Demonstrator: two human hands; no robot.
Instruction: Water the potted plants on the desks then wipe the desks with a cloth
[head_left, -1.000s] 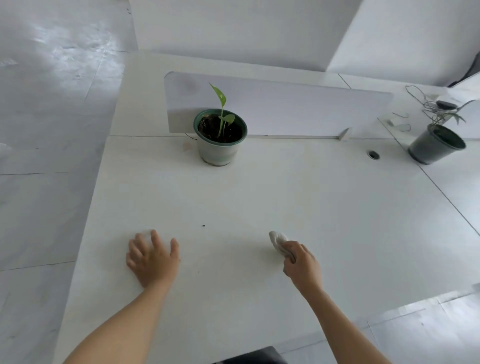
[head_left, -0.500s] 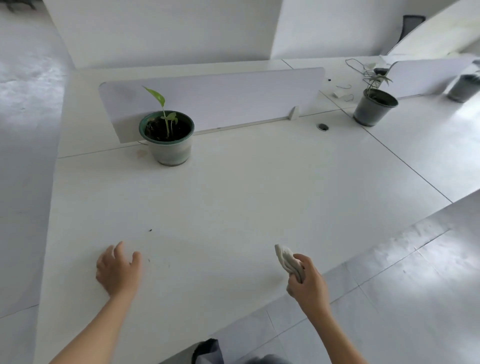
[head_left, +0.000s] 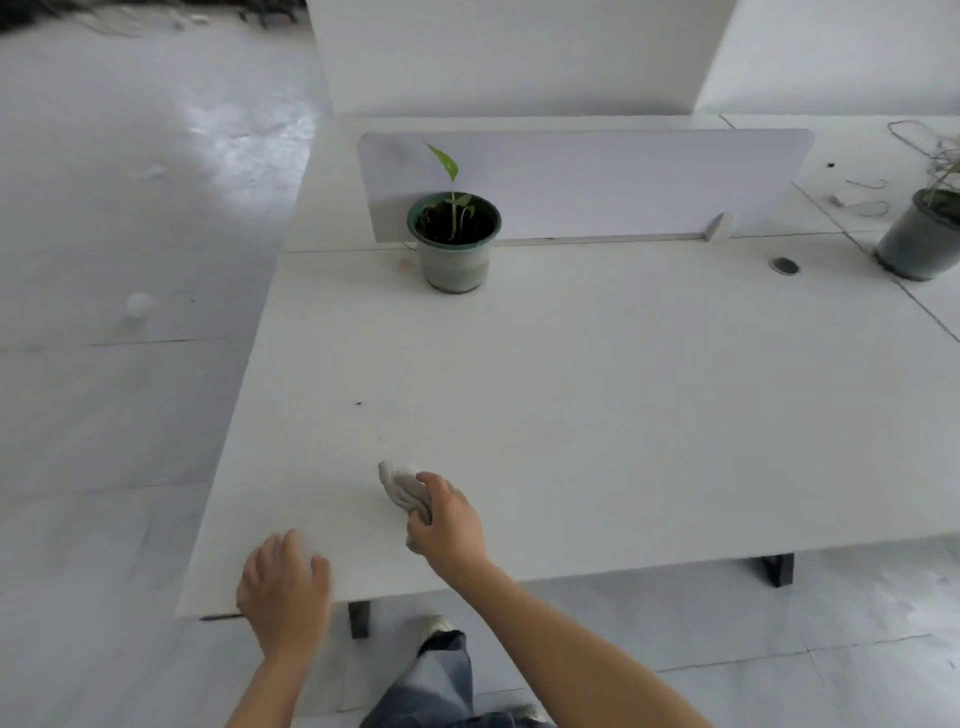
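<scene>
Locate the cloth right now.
Head view, lower centre: the cloth is bunched in the right hand on the desk near its front edge, right of the left hand, well in front of the green-rimmed pot.

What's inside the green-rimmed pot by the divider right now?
Dark soil fills the green-rimmed pot, with a thin seedling carrying a few green leaves. Whether the soil is wet is unclear, and anything below its surface is hidden.

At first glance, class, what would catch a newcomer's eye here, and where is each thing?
The green-rimmed pot holding a seedling stands at the back of the white desk, in front of the divider panel. Near the front edge, the right hand grips a crumpled pale cloth on the desktop, the left hand resting nearby. A dark pot sits at the far right.
</scene>
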